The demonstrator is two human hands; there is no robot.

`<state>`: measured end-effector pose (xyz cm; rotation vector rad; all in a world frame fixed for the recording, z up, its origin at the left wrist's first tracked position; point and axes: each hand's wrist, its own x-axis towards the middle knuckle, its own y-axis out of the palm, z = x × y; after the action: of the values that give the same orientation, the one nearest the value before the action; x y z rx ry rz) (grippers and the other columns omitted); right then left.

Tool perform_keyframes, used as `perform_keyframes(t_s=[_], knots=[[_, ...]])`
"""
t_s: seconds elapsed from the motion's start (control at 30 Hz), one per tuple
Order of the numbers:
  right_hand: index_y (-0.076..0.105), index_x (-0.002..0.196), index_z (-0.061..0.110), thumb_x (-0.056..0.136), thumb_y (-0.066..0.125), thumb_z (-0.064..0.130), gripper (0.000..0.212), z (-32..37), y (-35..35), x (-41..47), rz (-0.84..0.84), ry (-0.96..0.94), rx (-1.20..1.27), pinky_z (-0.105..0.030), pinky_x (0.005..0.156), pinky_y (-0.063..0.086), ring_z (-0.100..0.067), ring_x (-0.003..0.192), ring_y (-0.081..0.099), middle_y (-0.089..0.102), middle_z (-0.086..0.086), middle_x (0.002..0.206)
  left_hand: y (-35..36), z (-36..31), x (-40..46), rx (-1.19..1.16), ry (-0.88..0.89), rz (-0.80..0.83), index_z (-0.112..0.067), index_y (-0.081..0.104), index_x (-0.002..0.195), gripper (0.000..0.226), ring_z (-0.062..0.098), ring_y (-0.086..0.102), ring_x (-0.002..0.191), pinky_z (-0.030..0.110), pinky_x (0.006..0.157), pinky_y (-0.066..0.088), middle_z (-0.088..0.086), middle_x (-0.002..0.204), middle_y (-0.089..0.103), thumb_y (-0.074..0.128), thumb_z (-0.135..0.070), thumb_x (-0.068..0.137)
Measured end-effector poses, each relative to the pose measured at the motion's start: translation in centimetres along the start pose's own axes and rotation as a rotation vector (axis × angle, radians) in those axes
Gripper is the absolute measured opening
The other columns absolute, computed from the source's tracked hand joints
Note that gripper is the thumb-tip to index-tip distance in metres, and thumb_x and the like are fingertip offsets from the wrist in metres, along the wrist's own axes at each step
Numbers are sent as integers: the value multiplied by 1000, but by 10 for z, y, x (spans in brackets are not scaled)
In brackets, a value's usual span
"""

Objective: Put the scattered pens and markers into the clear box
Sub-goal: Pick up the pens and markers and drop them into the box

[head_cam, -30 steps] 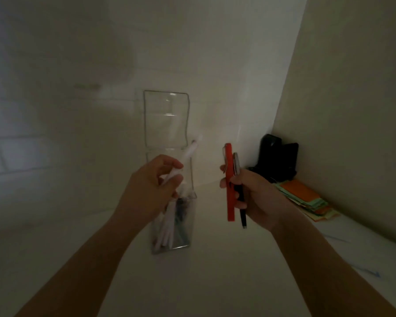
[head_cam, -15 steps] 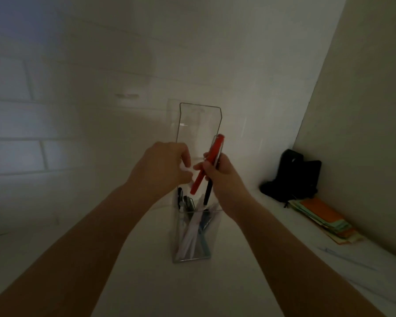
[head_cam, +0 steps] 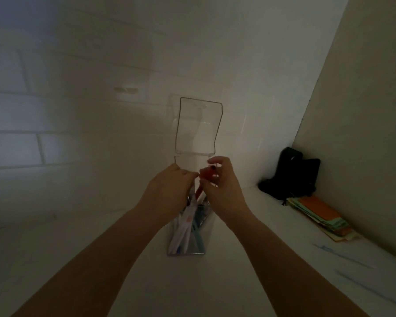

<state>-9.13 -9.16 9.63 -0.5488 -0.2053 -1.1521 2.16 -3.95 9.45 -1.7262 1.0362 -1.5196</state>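
Your right hand point(head_cam: 222, 186): fingers clamped on red marker point(head_cam: 206, 178), lower end down inside clear box point(head_cam: 187, 239). Your left hand point(head_cam: 167, 191) at box mouth, fingers curled; cannot tell if gripping. Box upright on white table point(head_cam: 78, 248), lid point(head_cam: 198, 126) flipped up, pens point(head_cam: 185, 227) inside.

We find no readable text, label, brand or number anywhere; the frame is dim, and the pens in the clear box point(head_cam: 187, 236) at lower centre show only blurred marks.
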Motion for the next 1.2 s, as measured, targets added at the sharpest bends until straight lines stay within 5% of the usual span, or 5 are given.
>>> perform_keyframes(t_s=[0.47, 0.7, 0.9, 1.03, 1.2], knots=[[28, 138, 7, 86, 48, 2, 56, -9, 3, -22, 194, -186, -618, -43, 97, 43, -36, 111, 51, 45, -21, 128, 36, 14, -28, 91, 131, -6, -13, 45, 127, 56, 33, 48, 123, 48, 100, 42, 12, 134, 52, 28, -42, 83], [48, 123, 0, 86, 53, 14, 40, -25, 3, -16, 33, -350, -979, -43, 82, 42, -38, 101, 53, 62, -22, 108, 56, 19, -37, -821, -379, -108, -16, 3, 142, 147, 24, 18, 138, 44, 109, 23, 9, 151, 14, 67, -77, 24], [40, 132, 13, 85, 52, 25, 49, -26, -27, -36, -110, -485, -808, -42, 79, 44, -36, 100, 49, 53, -20, 120, 73, 23, -30, -938, -328, 60, -39, 32, 110, 99, -5, 53, 93, 18, 79, 49, 1, 120, 49, 82, -58, 25], [62, 107, 15, 80, 47, 21, 32, -95, -131, -73, -295, -149, -730, -40, 90, 42, -36, 100, 56, 62, -17, 107, 84, 8, -37, -1006, -308, 3, -48, 35, 105, 90, 24, 50, 112, 30, 86, 47, 3, 119, 44, 83, -57, 29], [50, 126, 22, 89, 52, 31, 38, -144, -263, -136, -233, 570, -1070, -39, 101, 35, -30, 121, 41, 50, -10, 132, 97, -32, -32, -1025, -216, 52, -45, 36, 113, 85, 13, 53, 101, -6, 65, 40, 8, 128, 46, 87, -34, 46]])
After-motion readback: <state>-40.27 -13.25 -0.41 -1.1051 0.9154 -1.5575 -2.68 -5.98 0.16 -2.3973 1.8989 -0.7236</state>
